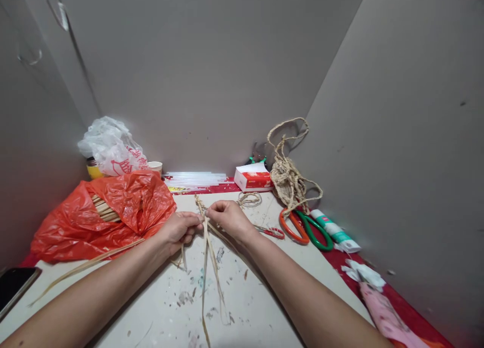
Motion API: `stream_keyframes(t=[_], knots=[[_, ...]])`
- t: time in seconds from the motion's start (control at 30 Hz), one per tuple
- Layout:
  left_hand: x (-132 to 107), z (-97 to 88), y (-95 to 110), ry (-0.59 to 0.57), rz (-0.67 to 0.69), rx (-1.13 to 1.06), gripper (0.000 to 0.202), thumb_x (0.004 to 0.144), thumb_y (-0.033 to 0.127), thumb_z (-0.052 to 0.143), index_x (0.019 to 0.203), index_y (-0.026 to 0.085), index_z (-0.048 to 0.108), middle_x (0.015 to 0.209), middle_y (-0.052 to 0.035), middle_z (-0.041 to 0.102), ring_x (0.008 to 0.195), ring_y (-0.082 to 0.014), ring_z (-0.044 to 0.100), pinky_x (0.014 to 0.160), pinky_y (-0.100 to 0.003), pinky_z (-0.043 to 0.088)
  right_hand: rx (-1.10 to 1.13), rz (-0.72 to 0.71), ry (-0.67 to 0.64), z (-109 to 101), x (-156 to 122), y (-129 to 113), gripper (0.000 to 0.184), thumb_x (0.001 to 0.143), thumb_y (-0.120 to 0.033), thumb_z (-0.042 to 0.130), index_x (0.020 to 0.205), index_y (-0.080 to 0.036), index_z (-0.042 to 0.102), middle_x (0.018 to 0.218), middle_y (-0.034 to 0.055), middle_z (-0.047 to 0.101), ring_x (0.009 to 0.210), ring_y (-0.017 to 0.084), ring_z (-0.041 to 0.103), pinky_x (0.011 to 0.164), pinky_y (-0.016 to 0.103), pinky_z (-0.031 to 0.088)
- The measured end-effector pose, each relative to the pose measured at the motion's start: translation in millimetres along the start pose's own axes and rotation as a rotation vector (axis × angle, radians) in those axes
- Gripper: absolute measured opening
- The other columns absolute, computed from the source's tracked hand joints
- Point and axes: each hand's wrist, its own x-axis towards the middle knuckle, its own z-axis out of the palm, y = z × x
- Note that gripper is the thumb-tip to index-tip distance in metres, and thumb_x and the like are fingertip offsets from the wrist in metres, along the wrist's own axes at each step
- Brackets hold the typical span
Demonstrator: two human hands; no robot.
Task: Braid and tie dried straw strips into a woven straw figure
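Observation:
Both hands meet over the middle of the white board. My left hand (182,230) pinches pale straw strands between thumb and fingertips, its other fingers curled. My right hand (228,218) is closed in a pinch on the same strands, its fingertips almost touching the left ones. Beyond the fingers sticks up a short twisted or braided end (198,203) of the straw. Loose straw strands (210,252) hang from the grip toward me and spread over the board. The fingers partly hide where the strands cross.
An orange-red plastic bag (143,201) with straw bundles lies left, a phone (17,287) nearer. Clear sticks (194,179) and a tissue box (254,178) line the back. Coiled straw rope (287,181), orange-handled (294,228) and green-handled (317,232) tools and a tube (336,232) sit right.

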Motion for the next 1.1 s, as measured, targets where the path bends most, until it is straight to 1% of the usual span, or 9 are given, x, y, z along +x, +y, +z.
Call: stream_keyframes(t=[0.1, 0.2, 0.3, 0.43, 0.57, 0.63, 0.87, 1.0, 1.1], knots=[[1.0, -1.7, 0.1, -0.028, -0.002, -0.02, 0.026, 0.058, 0.027, 0.072, 0.07, 0.011, 0.056, 0.053, 0.0046, 0.049, 0.034, 0.0014, 0.02, 0.033, -0.016, 0.008, 0.192, 0.067, 0.015, -9.5, 2.2, -4.3, 0.015, 0.065, -0.025, 0.061, 0.059, -0.015, 0.051, 0.054, -0.0022, 0.052, 0.046, 0.007, 0.042, 0.045, 0.019, 0.035], [1.6, -3.5, 0.4, -0.041, -0.017, -0.025, 0.025, 0.059, 0.026, 0.072, 0.07, 0.011, 0.056, 0.053, 0.0053, 0.048, 0.035, 0.0017, 0.019, 0.033, -0.016, 0.008, 0.49, 0.168, -0.016, -24.3, 3.7, -11.9, 0.015, 0.07, -0.024, 0.059, 0.066, -0.017, 0.047, 0.063, 0.0004, 0.058, 0.047, 0.007, 0.047, 0.05, 0.021, 0.044], [1.8, -4.8, 1.1, -0.063, -0.04, -0.037, 0.024, 0.06, 0.025, 0.071, 0.069, 0.011, 0.054, 0.054, 0.0052, 0.048, 0.035, 0.0019, 0.018, 0.033, -0.016, 0.006, 0.64, 0.167, -0.068, -37.9, 4.8, -17.4, 0.017, 0.071, -0.024, 0.063, 0.072, -0.017, 0.048, 0.061, -0.0025, 0.056, 0.041, 0.004, 0.041, 0.049, 0.021, 0.047], [0.5, -3.8, 3.5, -0.065, -0.047, -0.048, 0.021, 0.06, 0.022, 0.07, 0.069, 0.011, 0.055, 0.053, 0.0056, 0.047, 0.035, 0.0018, 0.017, 0.033, -0.016, 0.006, 0.521, 0.155, -0.212, -43.5, 3.7, -18.8, 0.024, 0.063, -0.023, 0.073, 0.071, -0.015, 0.052, 0.055, -0.0051, 0.053, 0.038, 0.002, 0.038, 0.041, 0.017, 0.042], [-2.8, -0.8, 6.6, -0.05, -0.07, -0.038, 0.017, 0.062, 0.021, 0.068, 0.066, 0.012, 0.054, 0.05, 0.0063, 0.044, 0.035, 0.0015, 0.017, 0.034, -0.016, 0.006, 0.389, 0.192, -0.33, -36.2, -3.6, -20.7, 0.025, 0.058, -0.021, 0.074, 0.075, -0.012, 0.057, 0.059, 0.0004, 0.061, 0.045, 0.007, 0.051, 0.046, 0.02, 0.045], [-3.9, 0.0, 7.1, -0.05, -0.064, -0.041, 0.016, 0.063, 0.02, 0.067, 0.067, 0.012, 0.054, 0.05, 0.0057, 0.045, 0.035, 0.0013, 0.017, 0.034, -0.016, 0.006, 0.36, 0.196, -0.359, -31.0, -7.5, -21.0, 0.028, 0.058, -0.02, 0.074, 0.078, -0.013, 0.056, 0.059, 0.0005, 0.062, 0.048, 0.008, 0.054, 0.046, 0.02, 0.043], [-4.4, 0.7, 6.1, -0.047, -0.068, -0.06, 0.012, 0.064, 0.018, 0.065, 0.069, 0.012, 0.056, 0.049, 0.0047, 0.047, 0.034, 0.0008, 0.017, 0.033, -0.015, 0.007, 0.246, 0.138, -0.262, -15.6, -9.5, -12.7, 0.027, 0.057, -0.023, 0.076, 0.066, -0.015, 0.052, 0.051, -0.0033, 0.057, 0.043, 0.007, 0.049, 0.042, 0.018, 0.037], [-3.0, -0.3, 4.9, -0.048, -0.058, -0.076, 0.012, 0.064, 0.016, 0.066, 0.069, 0.011, 0.057, 0.056, 0.0014, 0.054, 0.035, 0.0014, 0.019, 0.033, -0.014, 0.008, 0.219, 0.155, -0.195, -11.7, -7.8, -10.1, 0.024, 0.054, -0.019, 0.077, 0.062, -0.014, 0.054, 0.048, -0.0031, 0.057, 0.042, 0.007, 0.049, 0.041, 0.018, 0.037], [-1.3, -2.3, 3.3, -0.068, -0.043, -0.076, 0.013, 0.065, 0.018, 0.068, 0.069, 0.01, 0.058, 0.052, 0.0027, 0.051, 0.036, 0.0014, 0.019, 0.033, -0.014, 0.009, 0.235, 0.172, -0.195, -12.0, -7.8, -10.4, 0.017, 0.06, -0.013, 0.071, 0.061, -0.013, 0.054, 0.049, -0.0011, 0.06, 0.041, 0.006, 0.049, 0.041, 0.016, 0.037]])
